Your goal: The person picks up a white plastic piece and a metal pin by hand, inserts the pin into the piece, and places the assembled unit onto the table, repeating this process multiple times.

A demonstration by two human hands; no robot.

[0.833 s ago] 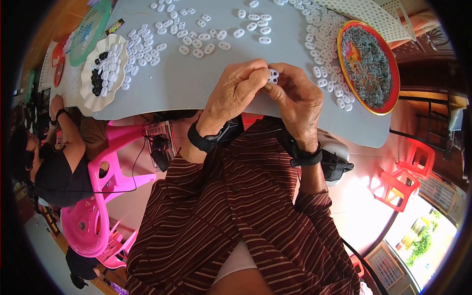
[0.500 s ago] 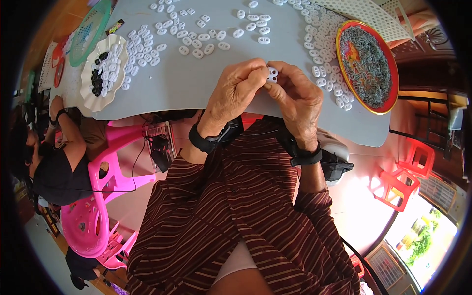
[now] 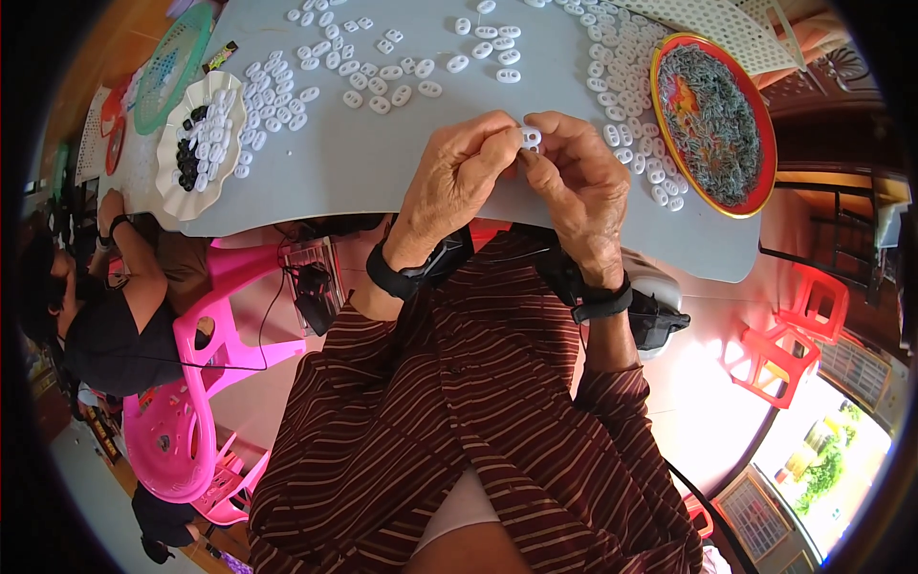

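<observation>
Both my hands meet above the near edge of the grey table [image 3: 335, 182]. Between them is a small white plastic piece [image 3: 531, 138] with holes in it. My left hand [image 3: 464, 172] pinches it from the left with thumb and forefinger. From the other side my right hand [image 3: 579, 177] presses it with bent fingers and thumb; whether a smaller part sits in that pinch is hidden. Similar white oval two-holed pieces [image 3: 379, 86] lie scattered beyond my hands. To the right stands a red, gold-rimmed tray [image 3: 768, 182] heaped with small grey metal springs or clips [image 3: 712, 124].
A scalloped cream dish [image 3: 172, 196] at left holds white and black pieces. Beyond it is a green mesh basket [image 3: 163, 86]. White oval pieces [image 3: 626, 86] crowd beside the tray. A person in black [image 3: 115, 335] sits at left near a pink chair [image 3: 206, 383]. Red stools [image 3: 779, 364] stand right.
The white piece has tilted between my fingers, and my right fingertips and thumb have shifted slightly around it. My left hand has hardly moved.
</observation>
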